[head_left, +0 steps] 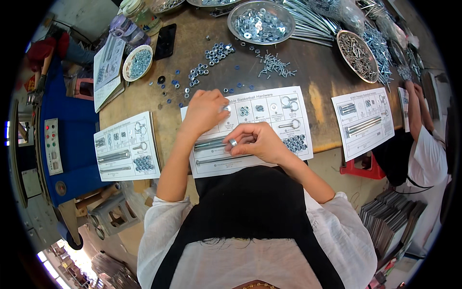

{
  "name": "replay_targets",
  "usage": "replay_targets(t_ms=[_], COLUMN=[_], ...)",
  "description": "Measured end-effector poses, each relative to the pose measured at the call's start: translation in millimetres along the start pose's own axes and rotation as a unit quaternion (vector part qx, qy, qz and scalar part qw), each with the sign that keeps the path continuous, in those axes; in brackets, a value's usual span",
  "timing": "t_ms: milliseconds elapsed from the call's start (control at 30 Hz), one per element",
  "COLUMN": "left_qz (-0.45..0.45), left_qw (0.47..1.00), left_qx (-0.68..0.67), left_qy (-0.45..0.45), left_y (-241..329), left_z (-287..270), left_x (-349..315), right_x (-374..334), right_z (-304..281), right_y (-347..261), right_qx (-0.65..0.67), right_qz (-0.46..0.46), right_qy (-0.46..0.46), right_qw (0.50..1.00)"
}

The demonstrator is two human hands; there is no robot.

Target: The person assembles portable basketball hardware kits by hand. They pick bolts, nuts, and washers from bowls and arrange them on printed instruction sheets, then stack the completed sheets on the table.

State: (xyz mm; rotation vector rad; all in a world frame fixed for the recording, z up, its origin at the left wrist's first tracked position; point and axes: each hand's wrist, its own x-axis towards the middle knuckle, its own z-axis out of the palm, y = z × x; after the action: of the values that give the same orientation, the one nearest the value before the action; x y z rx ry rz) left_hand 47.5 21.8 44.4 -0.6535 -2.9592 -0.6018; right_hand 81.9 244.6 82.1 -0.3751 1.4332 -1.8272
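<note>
A white sheet (pixel 211 169) with pictures of hardware lies at the table's front edge under both my hands. My left hand (pixel 204 113) bends over its upper left part with fingers curled down. A pale ring (pixel 227 109) shows beside those fingertips; I cannot tell whether it is a loose washer or a picture. Lower and to the right, my right hand (pixel 260 143) pinches a small round shiny metal piece (pixel 233 142) between thumb and fingers, over the pictured long bolts. Whether that piece is a nut or washers is unclear.
Loose nuts (pixel 219 52) and small screws (pixel 275 65) lie beyond the sheet. Bowls of washers (pixel 262 24), screws (pixel 357 55) and small parts (pixel 139 63) stand farther back, near long rods (pixel 308 24) and a black phone (pixel 165 40). Another person's arms (pixel 417 103) are at right.
</note>
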Motion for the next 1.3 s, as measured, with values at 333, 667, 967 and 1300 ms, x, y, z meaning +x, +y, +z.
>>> replay_targets(t_ms=[333,667,967,1300], left_qz=[0.137,0.069,-0.101,-0.058], left_qw=[0.942,0.937,0.991,0.990], left_qx=[-0.070,-0.245,-0.061,0.102], left_qy=[0.298,0.239,0.064,0.076], left_y=[59,57,23,25], left_z=[-49,-31,-7,29], left_x=[-35,-41,-34,-31], right_x=[11,14,6,6], right_z=[-2,-5,-5,0], right_y=[-12,0,11,18], right_qx=[0.019,0.060,0.011,-0.019], right_qz=[-0.087,-0.048,0.012,0.026], right_qy=[0.063,0.032,-0.051,-0.085], right_qw=[0.994,0.997,0.999,0.996])
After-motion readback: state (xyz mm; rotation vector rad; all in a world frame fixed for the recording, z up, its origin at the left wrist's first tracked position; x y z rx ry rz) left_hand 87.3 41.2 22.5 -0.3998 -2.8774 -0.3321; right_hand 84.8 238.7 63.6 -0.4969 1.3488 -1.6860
